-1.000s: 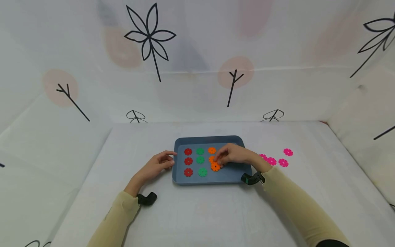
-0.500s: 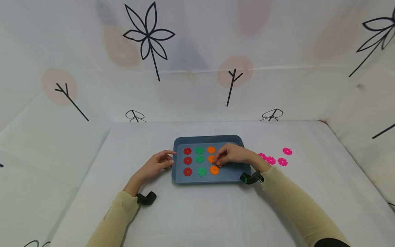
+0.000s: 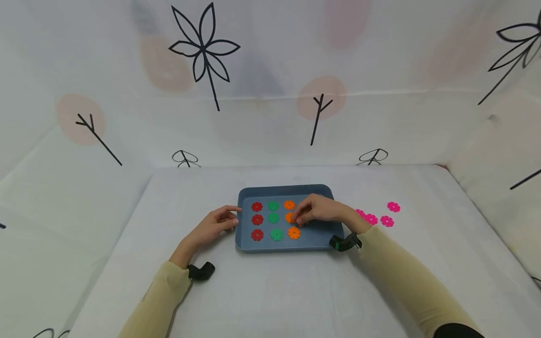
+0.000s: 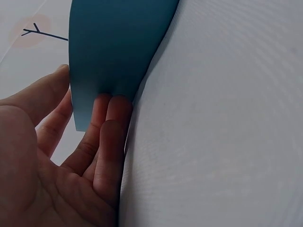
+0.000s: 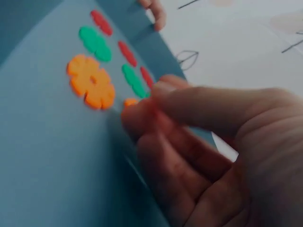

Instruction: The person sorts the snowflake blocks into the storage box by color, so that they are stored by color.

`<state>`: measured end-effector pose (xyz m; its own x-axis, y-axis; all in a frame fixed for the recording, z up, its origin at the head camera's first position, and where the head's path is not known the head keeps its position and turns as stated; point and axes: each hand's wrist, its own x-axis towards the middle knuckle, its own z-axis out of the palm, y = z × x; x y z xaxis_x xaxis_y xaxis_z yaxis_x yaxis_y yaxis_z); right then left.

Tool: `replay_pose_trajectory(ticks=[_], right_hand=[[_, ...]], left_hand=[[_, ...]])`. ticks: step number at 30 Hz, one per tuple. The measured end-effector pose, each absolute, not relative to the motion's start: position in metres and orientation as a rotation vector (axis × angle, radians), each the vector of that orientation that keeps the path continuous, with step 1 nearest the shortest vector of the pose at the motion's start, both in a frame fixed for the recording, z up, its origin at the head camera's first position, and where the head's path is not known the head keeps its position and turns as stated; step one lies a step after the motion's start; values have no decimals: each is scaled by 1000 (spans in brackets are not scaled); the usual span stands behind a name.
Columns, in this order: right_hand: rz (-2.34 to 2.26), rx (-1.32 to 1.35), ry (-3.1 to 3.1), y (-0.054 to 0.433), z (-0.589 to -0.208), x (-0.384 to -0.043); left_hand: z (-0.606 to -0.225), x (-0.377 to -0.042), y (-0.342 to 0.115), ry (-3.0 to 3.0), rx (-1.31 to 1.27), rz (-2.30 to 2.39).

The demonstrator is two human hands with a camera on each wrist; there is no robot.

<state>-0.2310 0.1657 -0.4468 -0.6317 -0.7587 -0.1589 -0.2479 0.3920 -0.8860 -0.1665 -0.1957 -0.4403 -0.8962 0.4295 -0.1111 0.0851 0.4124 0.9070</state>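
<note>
Flower-shaped plastic discs lie in columns on a blue-grey tray [image 3: 314,240]: red discs [image 3: 257,219], green discs [image 3: 274,218] and orange discs [image 3: 293,233]. My right hand [image 3: 314,209] is over the tray, its fingertips right by the middle orange disc and partly hiding it. In the right wrist view its fingers curl and thumb and forefinger come together, with no disc visible between them. The nearest orange disc [image 5: 91,82] lies flat, apart from the fingers. My left hand [image 3: 215,224] rests at the tray's left side, loosely bent fingers [image 4: 111,142] against its outer wall.
Several pink flower-shaped discs [image 3: 387,221] lie on the white tabletop [image 3: 270,295], right of the tray, some partly behind my right wrist. White cloth walls [image 3: 262,131] with printed plants enclose the table at the back and sides.
The front orange disc, at my right fingertips earlier, has shifted slightly toward me and lies in line with the front row, let go. My left hand stays at the tray.
</note>
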Motion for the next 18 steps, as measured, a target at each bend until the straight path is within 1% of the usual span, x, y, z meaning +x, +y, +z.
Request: replay_pose_trajectory(ticks=[7,12,18], right_hand=[[-1215,-848,2175,182,-431,-234],[-1273,-750,2249,207,-421,-231],[-1351,-574,2315,250,-419,-226]], left_hand=[[-470,-184,-206,2361,442,1455],[-472,-182,-206,2362,440,1468],[-470,-180,-202,2371,429,1465]])
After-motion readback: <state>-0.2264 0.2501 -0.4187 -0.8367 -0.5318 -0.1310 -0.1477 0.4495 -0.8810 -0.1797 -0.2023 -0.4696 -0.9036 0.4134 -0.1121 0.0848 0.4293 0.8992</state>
